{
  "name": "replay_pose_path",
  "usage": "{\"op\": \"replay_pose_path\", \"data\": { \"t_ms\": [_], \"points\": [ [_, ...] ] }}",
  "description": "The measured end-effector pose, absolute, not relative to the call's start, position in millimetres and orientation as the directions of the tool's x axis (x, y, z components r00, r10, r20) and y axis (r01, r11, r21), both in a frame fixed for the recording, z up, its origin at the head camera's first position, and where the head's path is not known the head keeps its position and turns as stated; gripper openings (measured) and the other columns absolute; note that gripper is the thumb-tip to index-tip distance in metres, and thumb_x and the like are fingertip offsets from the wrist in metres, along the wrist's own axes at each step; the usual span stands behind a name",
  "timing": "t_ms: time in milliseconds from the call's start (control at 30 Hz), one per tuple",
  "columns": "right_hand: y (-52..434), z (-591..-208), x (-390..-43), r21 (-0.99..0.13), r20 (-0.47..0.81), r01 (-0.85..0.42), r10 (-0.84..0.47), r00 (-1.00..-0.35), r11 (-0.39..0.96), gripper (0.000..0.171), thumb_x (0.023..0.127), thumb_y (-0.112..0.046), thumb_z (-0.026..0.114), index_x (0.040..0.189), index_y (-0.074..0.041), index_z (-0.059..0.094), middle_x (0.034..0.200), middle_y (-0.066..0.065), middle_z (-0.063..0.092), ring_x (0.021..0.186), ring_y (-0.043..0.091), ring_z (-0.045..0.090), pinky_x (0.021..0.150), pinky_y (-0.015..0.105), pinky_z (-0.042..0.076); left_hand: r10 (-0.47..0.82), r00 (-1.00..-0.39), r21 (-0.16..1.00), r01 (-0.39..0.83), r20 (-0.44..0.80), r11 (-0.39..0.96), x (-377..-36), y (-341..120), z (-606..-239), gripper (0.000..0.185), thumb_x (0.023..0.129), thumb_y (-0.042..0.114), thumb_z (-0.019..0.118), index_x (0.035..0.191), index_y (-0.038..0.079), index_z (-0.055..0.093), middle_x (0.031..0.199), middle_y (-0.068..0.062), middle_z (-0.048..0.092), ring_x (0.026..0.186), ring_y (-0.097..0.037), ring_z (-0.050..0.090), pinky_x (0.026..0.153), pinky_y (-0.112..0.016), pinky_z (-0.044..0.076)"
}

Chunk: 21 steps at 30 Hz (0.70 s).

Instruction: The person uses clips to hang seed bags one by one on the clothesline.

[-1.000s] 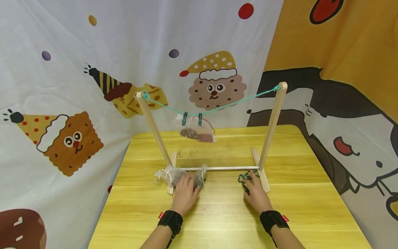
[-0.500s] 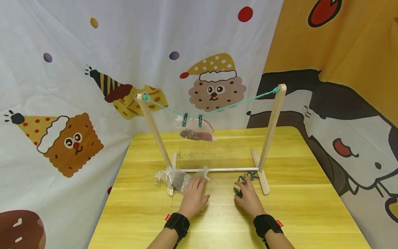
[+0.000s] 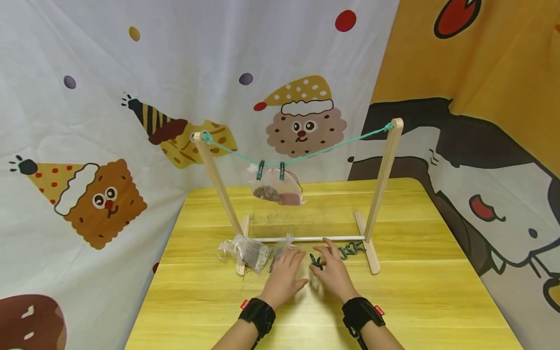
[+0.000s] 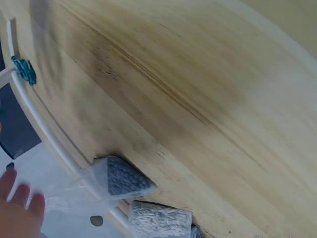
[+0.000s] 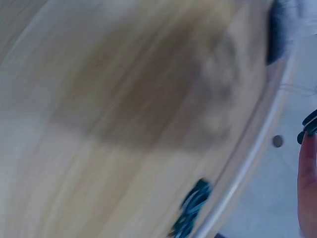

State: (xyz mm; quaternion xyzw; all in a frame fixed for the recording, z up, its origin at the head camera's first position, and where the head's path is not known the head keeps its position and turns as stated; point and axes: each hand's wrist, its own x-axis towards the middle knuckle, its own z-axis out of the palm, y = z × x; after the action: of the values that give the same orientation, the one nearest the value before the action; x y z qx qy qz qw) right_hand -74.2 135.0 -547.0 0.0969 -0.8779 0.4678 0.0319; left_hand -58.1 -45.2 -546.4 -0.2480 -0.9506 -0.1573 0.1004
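Observation:
My right hand (image 3: 334, 273) pinches a dark green clothespin (image 3: 316, 262) between thumb and fingers; the clothespin (image 5: 310, 125) shows at the edge of the right wrist view. My left hand (image 3: 284, 279) has loosely bent fingers and holds nothing visible. Just beyond its fingers lies a sheer drawstring bag of dark grains (image 4: 126, 177), partly hidden by the hand in the head view. Left of that, another sheer bag (image 3: 255, 255) with grey contents lies across the stand's left foot. Two green clothespins (image 3: 282, 171) hold a third sheer bag (image 3: 280, 190) on the cord.
A wooden stand has two upright posts (image 3: 380, 180) joined by a white crossbar (image 3: 328, 238) and a sagging green cord (image 3: 341, 142). Several more clothespins (image 3: 352, 249) lie by its right foot. A printed cloth hangs behind the table (image 3: 420, 291).
My right hand has moved left from the clothespin pile, bringing one clothespin with it. My left hand has slid right, off the bags, uncovering the grey-filled one.

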Motion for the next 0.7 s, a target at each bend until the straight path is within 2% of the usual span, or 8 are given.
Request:
{"op": "replay_pose_path", "data": {
  "t_ms": [67, 200, 367, 567, 700],
  "points": [
    [129, -539, -73, -0.827, 0.148, -0.204, -0.147, -0.978, 0.525, 0.053, 0.075, -0.02, 0.072, 0.124, -0.013, 0.051, 0.141, 0.004, 0.026, 0.083, 0.022, 0.059, 0.066, 0.033, 0.05, 0.433, -0.872, 0.295, 0.486, 0.229, 0.822, -57, -41, -544, 0.079, 0.076, 0.041, 0.068, 0.14, 0.016, 0.028, 0.13, -0.004, 0.044, 0.118, -0.021, 0.041, 0.094, -0.04, 0.037],
    [121, -528, -71, -0.862, 0.08, -0.14, -0.141, -0.987, 0.488, 0.056, 0.077, -0.029, 0.07, 0.128, -0.018, 0.048, 0.135, 0.003, 0.038, 0.088, 0.026, 0.06, 0.064, 0.031, 0.051, 0.378, -0.908, 0.367, 0.419, 0.179, 0.831, -55, -34, -537, 0.079, 0.079, 0.044, 0.063, 0.141, 0.015, 0.024, 0.118, 0.0, 0.054, 0.101, -0.015, 0.054, 0.089, -0.038, 0.041],
    [114, -524, -69, -0.885, -0.003, -0.048, -0.11, -0.994, 0.463, 0.053, 0.077, -0.037, 0.068, 0.126, -0.026, 0.051, 0.126, -0.002, 0.049, 0.094, 0.023, 0.06, 0.067, 0.027, 0.05, 0.346, -0.911, 0.403, 0.411, 0.226, 0.818, -51, -31, -528, 0.069, 0.084, 0.036, 0.061, 0.14, 0.013, 0.029, 0.109, 0.002, 0.058, 0.084, -0.008, 0.057, 0.081, -0.034, 0.045],
    [109, -524, -68, -0.908, -0.009, -0.032, -0.096, -0.995, 0.418, 0.047, 0.078, -0.034, 0.068, 0.121, -0.023, 0.055, 0.114, -0.002, 0.058, 0.091, 0.019, 0.06, 0.07, 0.026, 0.05, 0.369, -0.883, 0.368, 0.459, 0.29, 0.808, -50, -33, -524, 0.055, 0.084, 0.029, 0.061, 0.134, 0.014, 0.042, 0.109, 0.003, 0.058, 0.09, -0.01, 0.057, 0.079, -0.031, 0.046],
    [111, -526, -66, -0.914, -0.029, -0.031, -0.141, -0.99, 0.404, 0.043, 0.079, -0.036, 0.066, 0.12, -0.026, 0.056, 0.111, -0.004, 0.059, 0.091, 0.018, 0.059, 0.069, 0.027, 0.049, 0.39, -0.874, 0.359, 0.477, 0.289, 0.802, -50, -35, -524, 0.043, 0.083, 0.03, 0.063, 0.123, 0.017, 0.053, 0.1, 0.006, 0.061, 0.085, -0.006, 0.057, 0.073, -0.027, 0.047]
  ]
}}
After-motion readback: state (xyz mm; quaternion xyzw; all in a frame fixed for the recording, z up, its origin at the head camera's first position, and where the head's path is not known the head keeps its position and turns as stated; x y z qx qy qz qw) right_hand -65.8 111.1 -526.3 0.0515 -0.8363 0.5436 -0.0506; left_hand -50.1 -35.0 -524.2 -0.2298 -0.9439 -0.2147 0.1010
